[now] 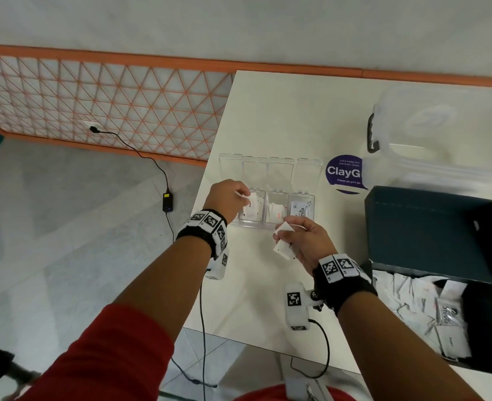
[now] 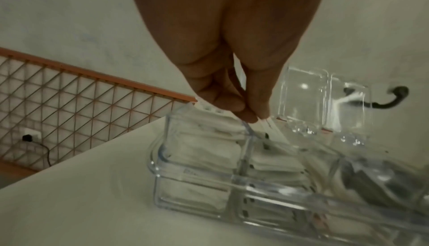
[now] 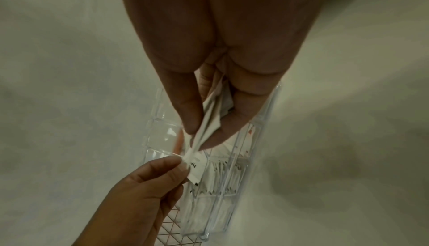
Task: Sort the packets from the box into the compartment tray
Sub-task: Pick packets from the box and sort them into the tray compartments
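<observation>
A person's left hand point(image 1: 228, 198) pinches a single white packet point(image 3: 194, 165) between thumb and fingertips above the clear compartment tray point(image 1: 270, 225), at its left end. The wrist view shows the packet poised over the divider between the first and second compartments; which of the two it hangs over cannot be told. The right hand point(image 1: 307, 241) hovers just in front of the tray's near wall, its fingers curled around a small bunch of white packets point(image 1: 283, 238), the thumb pressing them against the forefinger.

The tray sits on a cream table point(image 1: 268, 125), its four hinged lids point(image 1: 270, 169) standing open at the far side. White packets already lie in its compartments: plain ones with dark print to the left, ones with red print next along, and a packet lettered in black in the rightmost compartment.

To the right of the hands a dark box point(image 1: 430, 227) stands with its lid raised, a loose heap of white packets inside point(image 1: 421, 299). Beyond it lies a clear plastic container point(image 1: 441, 134) with a dark handle clip, and a round purple sticker point(image 1: 344, 173) marks the tabletop between container and tray.

Both wrists carry bands with black-and-white markers, and cables trail from the cameras. A red sleeve point(image 1: 108, 357) covers the left upper arm. On the tiled floor to the left, a black power adapter point(image 1: 167, 201) is cabled to a wall socket below an orange lattice panel point(image 1: 94, 105).
</observation>
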Tool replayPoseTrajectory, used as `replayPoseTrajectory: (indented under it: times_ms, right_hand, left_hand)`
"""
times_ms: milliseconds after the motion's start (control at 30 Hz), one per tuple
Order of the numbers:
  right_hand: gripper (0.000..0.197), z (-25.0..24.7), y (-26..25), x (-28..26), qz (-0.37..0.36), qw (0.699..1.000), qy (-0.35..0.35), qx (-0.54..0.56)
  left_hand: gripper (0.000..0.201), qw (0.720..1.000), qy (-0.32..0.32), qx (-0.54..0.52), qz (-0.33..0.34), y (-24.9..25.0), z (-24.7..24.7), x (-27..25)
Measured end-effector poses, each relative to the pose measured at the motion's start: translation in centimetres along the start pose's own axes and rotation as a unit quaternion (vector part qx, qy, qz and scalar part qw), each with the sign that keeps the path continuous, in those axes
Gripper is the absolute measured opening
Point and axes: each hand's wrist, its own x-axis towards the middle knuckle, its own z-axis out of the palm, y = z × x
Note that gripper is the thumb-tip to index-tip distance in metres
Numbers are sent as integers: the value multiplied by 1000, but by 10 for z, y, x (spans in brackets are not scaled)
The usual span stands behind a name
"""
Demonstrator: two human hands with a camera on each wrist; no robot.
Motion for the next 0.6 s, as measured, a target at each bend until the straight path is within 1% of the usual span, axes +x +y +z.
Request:
replayPoseTrajectory:
  times_ms: [67, 167, 300, 400, 467, 533, 600]
  right_hand:
    - [30, -2, -1, 1, 1, 1000, -3, 13]
    - [28, -5, -3, 2, 12, 999, -9, 38]
    - [33, -5, -7, 4, 14, 998, -22, 61]
    - [31, -4, -7, 3, 7, 998, -26, 61]
    - [30, -2, -7, 2, 5, 998, -25, 56]
    - [29, -2, -6, 1, 6, 998, -24, 54]
    - [31, -2, -5, 1, 14, 997, -21, 66]
  left_hand:
    - [13, 998, -14, 51, 24, 3, 2, 5]
    - [15, 985, -42, 151, 69, 3, 7, 11]
    - [14, 967, -21, 234, 103, -2, 13, 8]
    - [18, 949, -17, 290, 124, -2, 12, 5]
    - [19, 955, -12, 269, 122, -3, 10, 2]
    - [15, 975, 10, 193, 110, -3, 6, -4]
    - [11, 988, 22, 105, 108, 2, 4, -13]
